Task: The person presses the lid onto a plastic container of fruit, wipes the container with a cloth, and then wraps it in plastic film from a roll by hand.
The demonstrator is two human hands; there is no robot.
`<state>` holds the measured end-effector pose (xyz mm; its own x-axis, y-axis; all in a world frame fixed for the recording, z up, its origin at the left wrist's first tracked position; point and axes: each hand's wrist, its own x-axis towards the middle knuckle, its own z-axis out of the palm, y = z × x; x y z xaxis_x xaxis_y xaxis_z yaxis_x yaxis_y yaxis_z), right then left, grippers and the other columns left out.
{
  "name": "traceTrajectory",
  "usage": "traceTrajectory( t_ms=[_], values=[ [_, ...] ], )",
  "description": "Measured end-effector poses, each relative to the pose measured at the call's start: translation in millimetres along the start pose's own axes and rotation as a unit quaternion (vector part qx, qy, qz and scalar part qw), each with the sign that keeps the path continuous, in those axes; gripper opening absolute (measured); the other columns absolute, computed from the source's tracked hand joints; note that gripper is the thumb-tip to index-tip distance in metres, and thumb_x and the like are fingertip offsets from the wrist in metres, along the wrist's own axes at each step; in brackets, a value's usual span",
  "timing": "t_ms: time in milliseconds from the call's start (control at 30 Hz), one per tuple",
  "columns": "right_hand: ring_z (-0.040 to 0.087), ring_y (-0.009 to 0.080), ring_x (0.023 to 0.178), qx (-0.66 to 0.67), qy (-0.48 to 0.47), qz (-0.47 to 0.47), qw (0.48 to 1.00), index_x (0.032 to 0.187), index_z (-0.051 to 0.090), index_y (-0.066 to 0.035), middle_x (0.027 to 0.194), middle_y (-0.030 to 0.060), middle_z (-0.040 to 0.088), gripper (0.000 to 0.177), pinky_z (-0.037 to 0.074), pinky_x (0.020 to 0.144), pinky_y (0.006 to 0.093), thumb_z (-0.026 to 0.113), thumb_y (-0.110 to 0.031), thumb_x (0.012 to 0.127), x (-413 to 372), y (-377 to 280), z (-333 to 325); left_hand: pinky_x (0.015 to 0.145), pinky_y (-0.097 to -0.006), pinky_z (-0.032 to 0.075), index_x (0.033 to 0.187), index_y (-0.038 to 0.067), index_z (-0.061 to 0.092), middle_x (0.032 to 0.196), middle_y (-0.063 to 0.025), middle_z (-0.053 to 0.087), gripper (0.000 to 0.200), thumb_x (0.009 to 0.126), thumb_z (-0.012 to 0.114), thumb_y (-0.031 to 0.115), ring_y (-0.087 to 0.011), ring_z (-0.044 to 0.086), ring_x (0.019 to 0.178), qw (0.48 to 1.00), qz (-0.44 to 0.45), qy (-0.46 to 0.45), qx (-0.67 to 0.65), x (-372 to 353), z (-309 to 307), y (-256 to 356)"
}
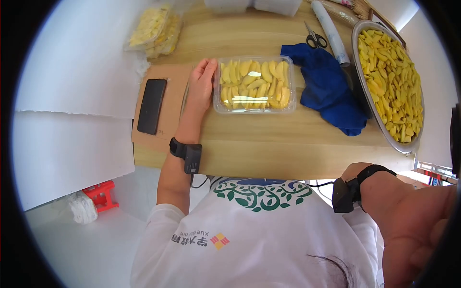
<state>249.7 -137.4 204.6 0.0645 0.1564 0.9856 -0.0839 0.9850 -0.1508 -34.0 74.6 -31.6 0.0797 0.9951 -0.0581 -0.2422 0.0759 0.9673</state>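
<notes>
A clear plastic lidded box of yellow fruit slices, which look like mango, lies on the wooden table in front of me. My left hand is closed at the box's left edge, its thumb by the upper corner and its other fingers partly hidden. Raised close to the camera at lower right is my right hand; the dark rim of the view hides part of its fingers, and I cannot tell what, if anything, it holds. A blue cloth lies crumpled just right of the box.
A large metal basin heaped with yellow slices stands at right. Scissors and a patterned roll lie behind the cloth. At left, a phone rests on cardboard; filled boxes are stacked beyond.
</notes>
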Motion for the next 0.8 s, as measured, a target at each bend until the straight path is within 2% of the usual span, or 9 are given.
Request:
traceTrajectory(
  t_ms=[333,400,500,800],
  values=[
    [0.044,0.0118,0.048,0.006,-0.013,0.002,1.000,0.082,0.058,-0.008,0.061,-0.0006,0.052,0.006,0.035,0.048,0.0255,0.054,-0.014,0.084,-4,6,6,0.049,-0.0176,0.030,0.080,0.009,0.054,0.065,0.0077,0.046,0.022,0.097,0.055,0.023,-0.0009,0.037,0.054,1.000,-0.002,-0.003,-0.015,1,-1,1],
    [0.044,0.0116,0.048,0.007,-0.017,0.000,1.000,0.082,0.057,-0.009,0.061,-0.0009,0.052,0.007,0.035,0.048,0.0254,0.054,-0.014,0.084,-3,6,7,0.054,-0.0176,0.037,0.086,0.008,0.057,0.071,0.0072,0.051,0.018,0.097,0.056,0.023,-0.0007,0.044,0.061,0.999,-0.022,-0.022,-0.011,3,-5,2],
    [0.043,0.0114,0.048,0.016,-0.017,0.002,1.000,0.082,0.057,-0.010,0.061,-0.0013,0.051,0.008,0.034,0.048,0.0253,0.053,-0.015,0.085,-4,7,7,0.049,-0.0181,0.031,0.080,0.009,0.054,0.065,0.0074,0.047,0.023,0.098,0.054,0.024,-0.0012,0.037,0.054,1.000,-0.002,-0.008,0.007,1,-2,2],
    [0.042,0.0107,0.047,0.045,-0.003,-0.008,0.999,0.080,0.055,-0.011,0.061,-0.0026,0.051,0.010,0.034,0.049,0.0249,0.051,-0.018,0.087,-2,16,7,0.050,-0.0176,0.032,0.082,0.008,0.055,0.066,0.0075,0.048,0.022,0.098,0.054,0.024,-0.0006,0.040,0.057,1.000,-0.007,-0.005,0.002,0,0,4]
  ],
)
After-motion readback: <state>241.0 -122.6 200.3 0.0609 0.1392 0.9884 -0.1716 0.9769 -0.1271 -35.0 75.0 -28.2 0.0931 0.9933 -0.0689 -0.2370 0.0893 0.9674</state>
